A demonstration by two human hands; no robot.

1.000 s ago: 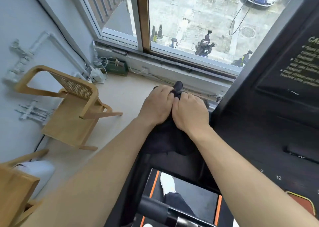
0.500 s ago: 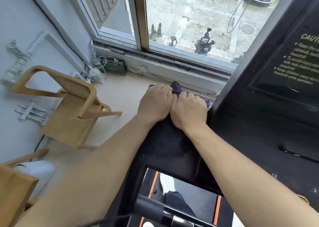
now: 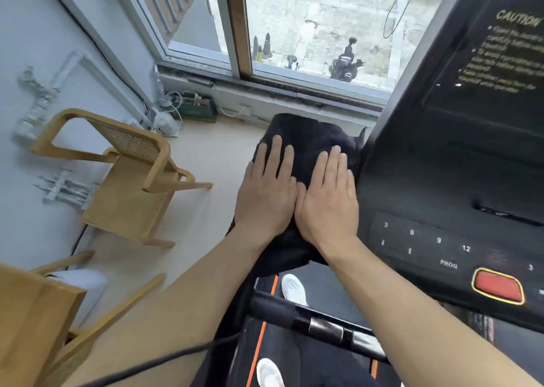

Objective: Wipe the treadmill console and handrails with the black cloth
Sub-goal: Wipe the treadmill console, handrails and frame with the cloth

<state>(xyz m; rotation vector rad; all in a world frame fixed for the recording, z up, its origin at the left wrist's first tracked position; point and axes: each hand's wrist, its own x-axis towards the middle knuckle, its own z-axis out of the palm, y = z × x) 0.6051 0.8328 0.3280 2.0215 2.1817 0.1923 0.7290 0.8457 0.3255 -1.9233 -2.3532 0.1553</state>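
The black cloth [image 3: 309,137] lies spread over the left end of the black treadmill console [image 3: 441,180]. My left hand [image 3: 266,195] and my right hand [image 3: 326,201] rest flat on it side by side, fingers straight and palms down, gripping nothing. The cloth's lower edge hangs below my wrists. Beneath my arms runs a black handrail [image 3: 318,324] with silver sensor plates. The console shows number keys and a red stop button [image 3: 497,288].
A wooden chair [image 3: 126,180] stands on the floor to the left, and another wooden piece [image 3: 32,322] is at the lower left. A window [image 3: 309,33] is ahead. My white shoes [image 3: 294,289] stand on the treadmill belt below. A black cable crosses my left forearm.
Both hands were fists bunching the cloth together; now they lie flat with fingers straight and the cloth is spread out wider under them.
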